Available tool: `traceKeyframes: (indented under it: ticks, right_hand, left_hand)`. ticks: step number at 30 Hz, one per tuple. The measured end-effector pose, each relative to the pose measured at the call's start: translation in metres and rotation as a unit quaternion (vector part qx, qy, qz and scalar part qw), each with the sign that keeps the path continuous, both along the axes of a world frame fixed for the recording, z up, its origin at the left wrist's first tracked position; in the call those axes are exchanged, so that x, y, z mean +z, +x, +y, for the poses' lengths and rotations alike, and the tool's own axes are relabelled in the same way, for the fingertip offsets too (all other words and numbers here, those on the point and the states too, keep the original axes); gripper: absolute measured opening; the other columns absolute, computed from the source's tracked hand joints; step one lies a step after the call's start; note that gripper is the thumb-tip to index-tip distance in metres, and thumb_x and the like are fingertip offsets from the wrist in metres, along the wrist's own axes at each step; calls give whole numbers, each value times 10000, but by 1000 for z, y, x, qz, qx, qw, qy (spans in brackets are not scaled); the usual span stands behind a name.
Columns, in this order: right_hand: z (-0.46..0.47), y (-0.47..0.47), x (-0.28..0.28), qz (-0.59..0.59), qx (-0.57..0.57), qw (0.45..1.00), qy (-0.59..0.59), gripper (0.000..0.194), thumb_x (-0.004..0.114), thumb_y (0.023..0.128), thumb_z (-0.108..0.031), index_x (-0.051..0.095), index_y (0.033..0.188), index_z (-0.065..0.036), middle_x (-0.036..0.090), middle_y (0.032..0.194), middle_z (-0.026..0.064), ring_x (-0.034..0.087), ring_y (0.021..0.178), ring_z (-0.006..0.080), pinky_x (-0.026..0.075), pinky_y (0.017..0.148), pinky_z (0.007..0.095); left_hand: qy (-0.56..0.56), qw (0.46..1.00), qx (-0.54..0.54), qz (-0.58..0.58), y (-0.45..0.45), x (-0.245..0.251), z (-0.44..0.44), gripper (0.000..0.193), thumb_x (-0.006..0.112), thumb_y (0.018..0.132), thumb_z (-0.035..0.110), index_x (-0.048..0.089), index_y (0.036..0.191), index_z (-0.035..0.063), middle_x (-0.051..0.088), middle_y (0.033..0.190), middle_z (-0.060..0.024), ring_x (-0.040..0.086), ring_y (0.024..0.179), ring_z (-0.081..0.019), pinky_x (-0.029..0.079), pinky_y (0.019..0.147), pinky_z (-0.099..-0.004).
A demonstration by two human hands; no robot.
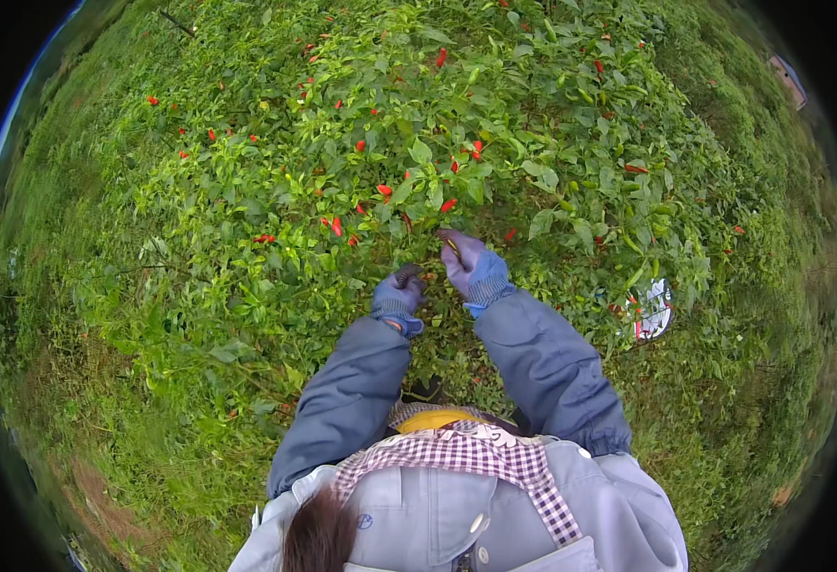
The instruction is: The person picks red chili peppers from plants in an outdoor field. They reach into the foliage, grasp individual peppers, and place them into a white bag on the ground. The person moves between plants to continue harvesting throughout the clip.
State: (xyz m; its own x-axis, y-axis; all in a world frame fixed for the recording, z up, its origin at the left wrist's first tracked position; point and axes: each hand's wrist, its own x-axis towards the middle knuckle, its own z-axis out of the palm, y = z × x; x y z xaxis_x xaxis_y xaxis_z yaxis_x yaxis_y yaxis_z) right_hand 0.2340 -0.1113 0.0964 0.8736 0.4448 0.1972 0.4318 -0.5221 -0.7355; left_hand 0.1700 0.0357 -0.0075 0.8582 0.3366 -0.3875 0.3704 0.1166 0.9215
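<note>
Both my hands wear purplish gloves with knitted cuffs, among leafy chili pepper plants. My left hand (400, 289) is curled near the stems at the centre; whether it holds anything cannot be told. To its right and slightly higher, my right hand (464, 260) has bent fingers, with a small thin yellowish thing at them, too small to name. Just above my right hand hangs a red chili pepper (448, 205). Another red chili pepper (336, 227) hangs to the upper left of my left hand. A darker, shrivelled-looking chili (407, 223) is between them.
Dense chili foliage (232, 214) surrounds my hands, with green chili peppers (633, 244) at the right. A white printed bag or packet (653, 310) lies among the leaves. Bare brown soil (103, 500) shows at the lower left. A checked apron (454, 454) covers my chest.
</note>
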Motion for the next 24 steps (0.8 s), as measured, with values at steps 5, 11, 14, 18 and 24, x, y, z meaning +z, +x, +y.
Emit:
traceKeyframes:
  ticks: [5,11,14,18,24]
  right_hand:
    - [16,-9,-10,101,84,944,-304,332,497,822,-283,543,1096,-101,600,965,163,583,834,333,474,727,400]
    - [21,-32,-25,444,-17,895,-47,247,509,856,-237,583,1034,-81,644,776,69,571,498,150,472,458,282]
    - [16,-42,-27,498,-22,864,64,190,500,862,-169,579,966,-30,648,757,34,536,443,123,458,423,245]
    - [16,-46,-26,549,-66,831,50,182,482,868,-172,577,893,-20,646,741,50,518,431,110,432,400,230]
    - [-3,-44,-10,613,130,779,20,235,469,873,-250,570,942,-49,633,733,45,561,541,86,353,370,191]
  left_hand:
    - [214,967,-92,98,2,5,7,166,531,848,136,576,985,55,619,833,-88,599,680,-169,501,550,-317]
    - [-247,952,-18,180,-2,16,11,270,431,889,316,516,874,60,528,692,-63,501,548,-195,452,532,-329]
    - [-210,948,-144,190,-4,18,13,279,364,909,315,495,862,73,475,617,-65,480,518,-217,421,488,-358]
    - [-316,921,-120,196,-6,8,12,233,381,906,244,507,794,84,487,607,-50,471,502,-216,417,475,-349]
    - [-47,962,-258,72,5,-30,22,185,408,872,162,511,1010,97,543,788,-77,542,763,-230,463,609,-362]
